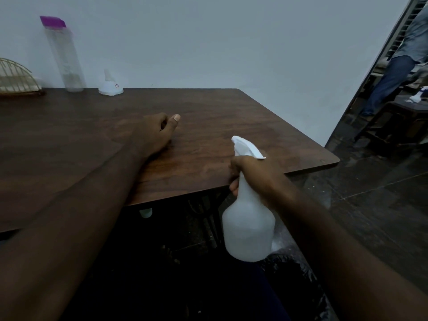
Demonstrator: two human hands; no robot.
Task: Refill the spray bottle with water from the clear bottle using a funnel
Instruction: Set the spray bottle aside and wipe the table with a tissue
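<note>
Right hand [252, 172] grips spray bottle [249, 225] by the neck, fingers [234, 187] wrapped under the trigger head, bottle upright just off the table's [208, 112] near edge. Left hand [152, 133] rests mid-table, fingers curled in, holding nothing. Clear bottle [66, 59] and funnel [110, 88] at table's far-left edge.

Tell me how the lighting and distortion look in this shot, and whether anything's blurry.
Head view: dim, bluish light, with the space under the table nearly black; wide-angle bending leans the clear bottle sideways; the funnel and spray bottle look soft.
</note>
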